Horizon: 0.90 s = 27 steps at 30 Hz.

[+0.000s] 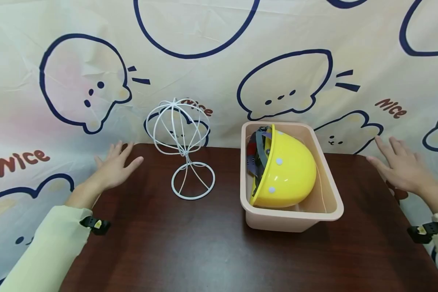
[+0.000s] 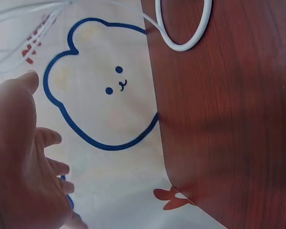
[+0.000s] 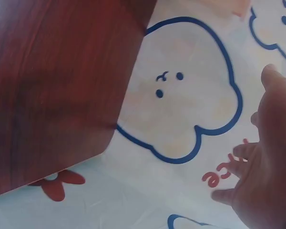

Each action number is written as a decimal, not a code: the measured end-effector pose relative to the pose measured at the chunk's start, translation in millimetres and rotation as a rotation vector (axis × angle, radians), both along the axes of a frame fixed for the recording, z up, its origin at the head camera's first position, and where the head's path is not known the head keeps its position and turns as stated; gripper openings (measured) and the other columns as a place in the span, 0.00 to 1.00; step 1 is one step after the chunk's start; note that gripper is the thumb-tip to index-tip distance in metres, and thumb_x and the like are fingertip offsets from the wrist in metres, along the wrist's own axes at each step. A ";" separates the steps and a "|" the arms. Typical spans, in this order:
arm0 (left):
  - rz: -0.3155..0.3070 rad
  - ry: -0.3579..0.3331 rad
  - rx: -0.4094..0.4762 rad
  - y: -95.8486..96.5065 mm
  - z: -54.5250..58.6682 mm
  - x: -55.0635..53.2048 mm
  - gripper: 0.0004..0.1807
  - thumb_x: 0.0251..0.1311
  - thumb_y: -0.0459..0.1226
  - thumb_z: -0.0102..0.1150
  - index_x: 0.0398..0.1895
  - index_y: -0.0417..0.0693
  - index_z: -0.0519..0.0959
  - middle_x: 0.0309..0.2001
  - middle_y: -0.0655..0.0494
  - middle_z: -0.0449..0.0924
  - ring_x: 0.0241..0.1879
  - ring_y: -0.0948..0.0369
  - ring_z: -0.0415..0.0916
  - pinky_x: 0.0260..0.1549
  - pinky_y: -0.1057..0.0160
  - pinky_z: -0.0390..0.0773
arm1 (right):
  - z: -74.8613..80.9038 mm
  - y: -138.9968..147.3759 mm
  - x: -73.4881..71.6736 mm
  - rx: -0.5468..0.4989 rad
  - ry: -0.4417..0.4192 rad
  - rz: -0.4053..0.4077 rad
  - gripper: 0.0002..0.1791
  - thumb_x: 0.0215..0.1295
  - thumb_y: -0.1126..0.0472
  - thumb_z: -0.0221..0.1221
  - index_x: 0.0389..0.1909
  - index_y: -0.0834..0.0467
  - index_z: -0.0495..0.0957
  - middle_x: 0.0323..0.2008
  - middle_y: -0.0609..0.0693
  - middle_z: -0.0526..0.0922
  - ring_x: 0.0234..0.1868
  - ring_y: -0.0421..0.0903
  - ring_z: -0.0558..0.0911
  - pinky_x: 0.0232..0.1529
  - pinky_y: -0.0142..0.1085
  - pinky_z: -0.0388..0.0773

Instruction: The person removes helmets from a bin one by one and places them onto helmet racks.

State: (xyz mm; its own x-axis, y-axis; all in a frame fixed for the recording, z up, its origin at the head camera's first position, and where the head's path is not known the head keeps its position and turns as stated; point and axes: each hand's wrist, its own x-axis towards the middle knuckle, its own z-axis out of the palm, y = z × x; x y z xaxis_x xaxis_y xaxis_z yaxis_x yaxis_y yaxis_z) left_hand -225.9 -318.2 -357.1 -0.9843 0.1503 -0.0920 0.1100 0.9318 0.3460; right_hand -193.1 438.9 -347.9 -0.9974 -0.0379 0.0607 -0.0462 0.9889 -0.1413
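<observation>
Yellow helmet (image 1: 292,166) lay on its side in the pale pink bin (image 1: 277,221), crown pointing right, hollow side and dark straps (image 1: 260,150) facing left. Its rim ran mostly back to front, near end slightly further left; the shell sat nearer the bin's left wall, with bare bin floor showing to its right. White wire stand (image 1: 184,154) stood upright left of the bin — long axis vertical, ring base flat on the brown tabletop (image 1: 204,243), domed cage on top. Both hands were spread: left hand (image 1: 117,166) at the tabletop's left side, fingers extended away from the body, thumb out toward the stand; right hand (image 1: 401,166) by the right edge, fingers pointing forward and inward, thumb apart. So helmet and bin lay between the hands, closer to the right one, and the stand was near the left hand but apart from it. Left wrist view caught part of the stand's white ring and some blurred wires. Cartoon-print cloth (image 1: 211,77) hung behind; black wristband (image 1: 95,224) on the left, similar one on the right.
</observation>
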 end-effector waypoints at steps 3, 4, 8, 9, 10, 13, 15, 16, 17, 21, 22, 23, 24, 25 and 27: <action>-0.036 -0.003 0.050 3.9 4.1 10.6 0.47 0.76 0.62 0.37 0.81 0.38 0.42 0.78 0.25 0.33 0.75 0.27 0.28 0.61 0.17 0.28 | 4.0 -4.5 1.4 -0.069 -0.009 0.041 0.44 0.82 0.38 0.35 0.79 0.65 0.31 0.72 0.83 0.39 0.72 0.82 0.43 0.67 0.76 0.41; -0.051 -0.010 0.073 6.0 5.9 14.6 0.46 0.77 0.61 0.38 0.81 0.37 0.43 0.77 0.24 0.35 0.75 0.27 0.32 0.62 0.18 0.32 | 5.5 -6.7 1.8 -0.097 -0.019 0.054 0.44 0.82 0.40 0.36 0.79 0.67 0.33 0.72 0.83 0.41 0.71 0.82 0.44 0.67 0.75 0.42; -0.125 -0.029 0.162 19.4 13.2 31.5 0.41 0.78 0.55 0.45 0.78 0.32 0.53 0.76 0.26 0.48 0.74 0.28 0.46 0.66 0.24 0.49 | 11.0 -17.5 6.1 -0.186 -0.082 0.062 0.42 0.83 0.43 0.38 0.77 0.74 0.41 0.71 0.83 0.49 0.69 0.82 0.53 0.64 0.76 0.51; -0.143 -0.031 0.173 23.3 14.2 35.7 0.39 0.78 0.53 0.46 0.77 0.32 0.56 0.75 0.27 0.51 0.73 0.30 0.49 0.67 0.26 0.52 | 12.3 -20.2 7.9 -0.201 -0.102 0.055 0.42 0.83 0.43 0.39 0.76 0.75 0.44 0.69 0.83 0.52 0.67 0.82 0.56 0.62 0.76 0.56; -0.167 -0.021 0.181 27.4 15.2 39.8 0.37 0.78 0.52 0.48 0.76 0.32 0.59 0.74 0.28 0.55 0.73 0.31 0.51 0.67 0.28 0.54 | 13.6 -22.9 9.8 -0.218 -0.124 0.048 0.42 0.83 0.43 0.39 0.76 0.76 0.46 0.68 0.83 0.54 0.65 0.82 0.59 0.59 0.76 0.59; -0.220 0.007 0.188 39.3 18.8 50.6 0.33 0.77 0.49 0.51 0.73 0.34 0.65 0.71 0.31 0.63 0.71 0.35 0.58 0.67 0.31 0.58 | 16.1 -31.2 16.1 -0.291 -0.168 0.039 0.39 0.83 0.44 0.40 0.73 0.77 0.52 0.64 0.83 0.62 0.60 0.79 0.68 0.54 0.70 0.72; -0.256 0.027 0.203 47.3 22.2 55.8 0.31 0.76 0.48 0.52 0.72 0.35 0.67 0.70 0.33 0.66 0.71 0.37 0.60 0.67 0.32 0.60 | 18.2 -36.1 18.7 -0.349 -0.192 0.042 0.38 0.83 0.46 0.40 0.72 0.77 0.54 0.62 0.82 0.66 0.57 0.76 0.73 0.49 0.60 0.81; -0.272 0.034 0.211 51.6 24.5 58.1 0.30 0.76 0.47 0.53 0.71 0.35 0.68 0.70 0.34 0.67 0.70 0.37 0.61 0.67 0.32 0.61 | 19.2 -38.6 19.6 -0.379 -0.200 0.048 0.37 0.83 0.47 0.40 0.72 0.77 0.55 0.62 0.81 0.68 0.56 0.74 0.76 0.47 0.53 0.84; -0.285 0.035 0.221 56.1 27.2 60.0 0.30 0.76 0.47 0.53 0.71 0.36 0.68 0.69 0.35 0.68 0.70 0.38 0.62 0.67 0.33 0.62 | 20.0 -41.1 20.0 -0.405 -0.206 0.053 0.36 0.84 0.47 0.40 0.72 0.76 0.55 0.61 0.80 0.69 0.54 0.72 0.78 0.43 0.46 0.86; -0.336 0.043 0.265 76.9 37.1 65.6 0.27 0.76 0.45 0.55 0.70 0.40 0.70 0.68 0.41 0.72 0.69 0.42 0.66 0.65 0.35 0.67 | 22.4 -49.0 18.8 -0.501 -0.256 0.069 0.36 0.83 0.47 0.40 0.73 0.74 0.54 0.61 0.78 0.71 0.50 0.59 0.84 0.37 0.32 0.85; -0.347 0.041 0.278 82.4 39.3 66.2 0.26 0.75 0.45 0.55 0.70 0.42 0.71 0.68 0.42 0.72 0.68 0.43 0.67 0.64 0.36 0.68 | 22.4 -50.9 18.1 -0.530 -0.270 0.075 0.36 0.83 0.47 0.40 0.74 0.74 0.54 0.62 0.77 0.71 0.49 0.54 0.85 0.39 0.34 0.85; -0.360 0.043 0.293 88.2 41.5 66.3 0.26 0.75 0.44 0.56 0.70 0.43 0.72 0.67 0.44 0.73 0.68 0.45 0.68 0.64 0.37 0.70 | 22.3 -52.7 17.6 -0.558 -0.283 0.079 0.36 0.83 0.47 0.41 0.74 0.73 0.53 0.62 0.76 0.72 0.48 0.48 0.86 0.39 0.34 0.86; -0.376 0.044 0.307 93.9 43.4 66.2 0.25 0.75 0.44 0.56 0.70 0.43 0.72 0.67 0.45 0.73 0.67 0.45 0.70 0.63 0.38 0.71 | 22.3 -54.4 17.3 -0.588 -0.297 0.084 0.36 0.83 0.47 0.41 0.75 0.73 0.53 0.62 0.76 0.72 0.46 0.42 0.86 0.40 0.35 0.86; -0.393 0.044 0.323 99.8 45.2 65.9 0.25 0.75 0.43 0.56 0.70 0.44 0.72 0.67 0.46 0.74 0.66 0.46 0.71 0.62 0.39 0.72 | 22.4 -56.1 17.0 -0.616 -0.310 0.087 0.36 0.83 0.48 0.41 0.75 0.73 0.53 0.61 0.75 0.73 0.45 0.38 0.85 0.41 0.35 0.86; -0.429 0.041 0.354 111.7 49.0 64.3 0.24 0.74 0.41 0.57 0.69 0.46 0.73 0.67 0.48 0.74 0.64 0.48 0.74 0.60 0.42 0.76 | 22.0 -59.8 16.3 -0.672 -0.336 0.092 0.35 0.83 0.48 0.42 0.75 0.73 0.52 0.60 0.72 0.75 0.43 0.33 0.84 0.42 0.36 0.86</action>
State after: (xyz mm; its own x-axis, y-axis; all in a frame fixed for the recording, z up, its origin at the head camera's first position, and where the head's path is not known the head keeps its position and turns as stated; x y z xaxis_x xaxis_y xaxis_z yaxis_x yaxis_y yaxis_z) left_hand -161.6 -206.5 -308.1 -0.8301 0.5527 0.0740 0.4734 0.6284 0.6172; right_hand -176.8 379.1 -325.9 -0.9609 -0.1840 -0.2071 0.0279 0.6794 -0.7333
